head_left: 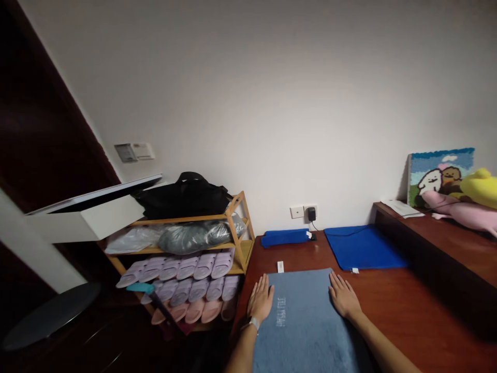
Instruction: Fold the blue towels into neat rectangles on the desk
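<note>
A grey-blue towel (305, 321) with pale lettering near its left side lies spread flat on the brown wooden table (388, 305). A small white tag sticks out past its far left corner. My left hand (261, 299), with a band on the wrist, rests flat at the towel's left edge, fingers stretched forward. On the opposite edge lies my right hand (345, 296), its fingers also extended and slightly apart. Neither hand grips anything. The towel's near end runs out of view at the bottom.
Beyond the towel lie a folded blue cloth (285, 238) and a flat blue cloth (361, 248), near a plugged-in adapter (311, 214). Left stands a wooden shoe rack (243, 248) with slippers (188, 267) and a black bag (186, 197). A raised ledge (442, 233) at right bears plush toys (462, 210).
</note>
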The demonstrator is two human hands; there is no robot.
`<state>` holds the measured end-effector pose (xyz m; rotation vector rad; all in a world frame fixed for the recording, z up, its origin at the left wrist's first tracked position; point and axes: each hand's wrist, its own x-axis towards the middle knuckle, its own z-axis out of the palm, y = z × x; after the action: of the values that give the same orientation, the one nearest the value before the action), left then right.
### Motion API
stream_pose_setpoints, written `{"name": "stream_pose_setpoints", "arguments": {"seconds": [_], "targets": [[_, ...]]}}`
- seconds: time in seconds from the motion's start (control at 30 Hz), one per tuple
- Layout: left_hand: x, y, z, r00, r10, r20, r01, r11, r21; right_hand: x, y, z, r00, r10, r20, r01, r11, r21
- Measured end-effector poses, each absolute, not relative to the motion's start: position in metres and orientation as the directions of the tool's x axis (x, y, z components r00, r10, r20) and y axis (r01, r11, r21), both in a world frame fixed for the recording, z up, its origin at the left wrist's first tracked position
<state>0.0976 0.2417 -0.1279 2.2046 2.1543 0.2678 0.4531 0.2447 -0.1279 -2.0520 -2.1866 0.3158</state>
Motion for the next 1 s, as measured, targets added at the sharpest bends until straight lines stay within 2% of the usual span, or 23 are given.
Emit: {"name": "stream_pose_setpoints", "arguments": {"seconds": [0.13, 0.27, 0.53, 1.0], "targets": [[0.097, 0.241, -0.126, 0.009, 0.996, 0.093, 0.987, -0.024, 0.161, 0.451, 0.257, -0.122, -0.08, 0.997, -0.01, 0.97, 0.075, -0.231], [0.095, 0.242, -0.13, 0.006, 0.995, 0.097, 0.988, -0.021, 0.152, 0.448, 0.267, -0.123, -0.096, 0.995, -0.028, 0.968, 0.086, -0.236], [0.091, 0.249, -0.137, 0.007, 0.995, 0.102, 0.991, -0.021, 0.132, 0.448, 0.269, -0.13, -0.083, 0.997, -0.002, 0.949, 0.078, -0.306], [0.088, 0.255, -0.128, -0.001, 1.0, 0.013, 0.998, 0.0, 0.07, 0.45, 0.269, -0.116, -0.093, 0.996, -0.002, 0.923, 0.086, -0.374]]}}
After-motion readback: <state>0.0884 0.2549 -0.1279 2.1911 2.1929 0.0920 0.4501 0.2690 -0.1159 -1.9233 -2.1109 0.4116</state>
